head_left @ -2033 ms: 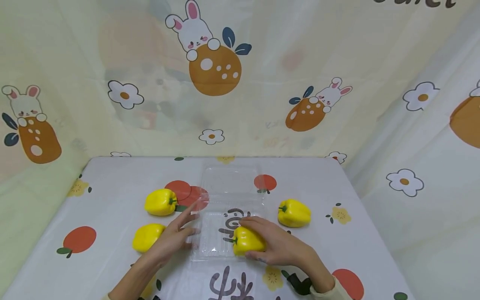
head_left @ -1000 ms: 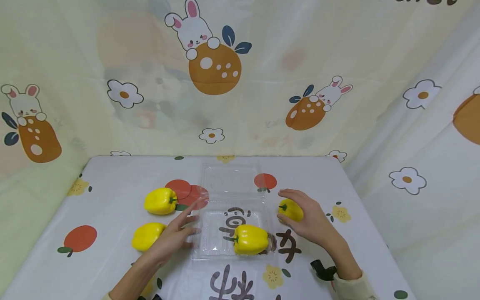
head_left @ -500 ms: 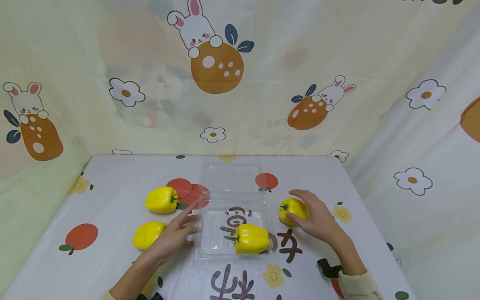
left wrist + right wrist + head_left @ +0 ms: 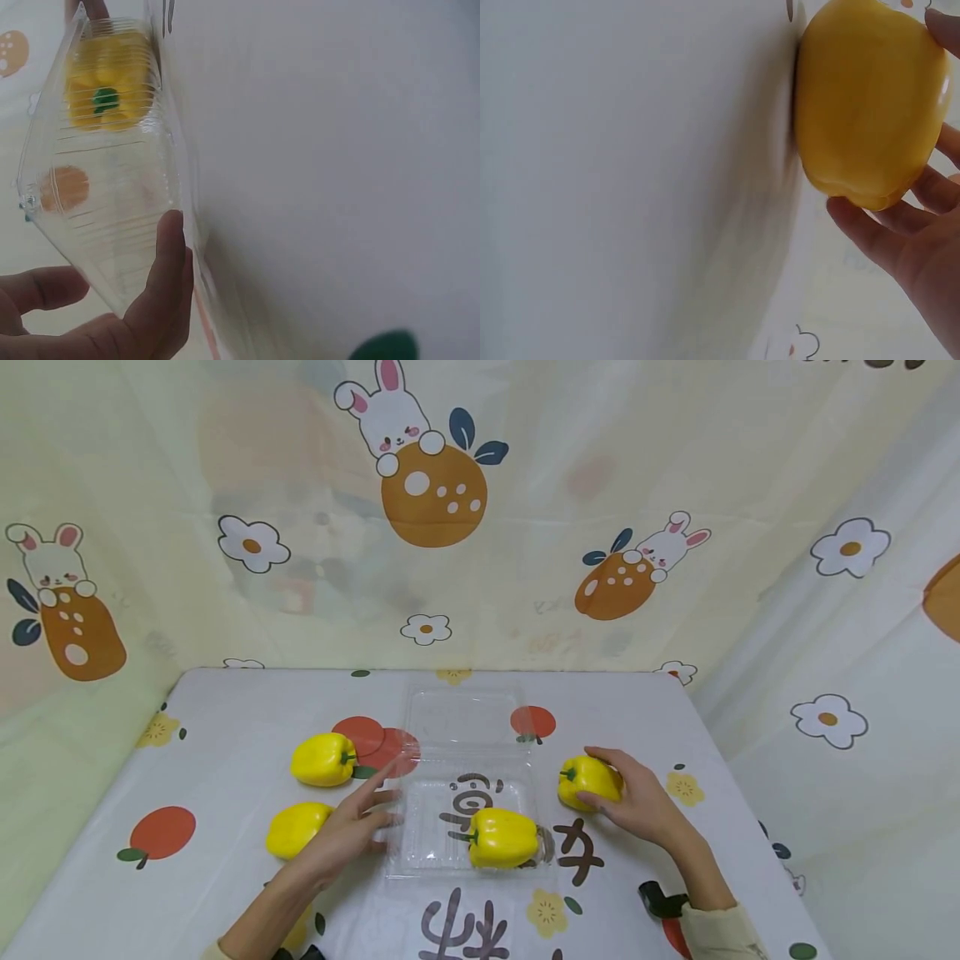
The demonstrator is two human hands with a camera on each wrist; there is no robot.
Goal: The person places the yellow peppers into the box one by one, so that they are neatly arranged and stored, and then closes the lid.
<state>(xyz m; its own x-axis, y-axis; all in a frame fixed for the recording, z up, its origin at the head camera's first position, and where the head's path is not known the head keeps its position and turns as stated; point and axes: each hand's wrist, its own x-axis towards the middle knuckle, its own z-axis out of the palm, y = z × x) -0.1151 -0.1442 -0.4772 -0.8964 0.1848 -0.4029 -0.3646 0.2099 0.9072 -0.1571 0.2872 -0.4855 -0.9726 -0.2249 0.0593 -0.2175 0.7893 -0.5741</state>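
In the head view, a clear plastic clamshell box lies unfolded mid-table, its lid pointing away. A yellow bell pepper sits in the right part of its base. My left hand rests against the box's left side, fingers extended; the left wrist view shows these fingers along the clear wall. To the right of the box, my right hand holds another yellow bell pepper on the table, thumb in front and fingers behind. The right wrist view shows fingertips against that pepper.
Two more yellow bell peppers, a far one and a near one, lie left of the box; the left forearm partly covers the near one. A printed cloth covers the table. Printed curtains hang behind and at both sides.
My right hand let go of the pepper in the box, moved right to the pepper beside it and closed its fingers around that one. My left hand stayed by the box.
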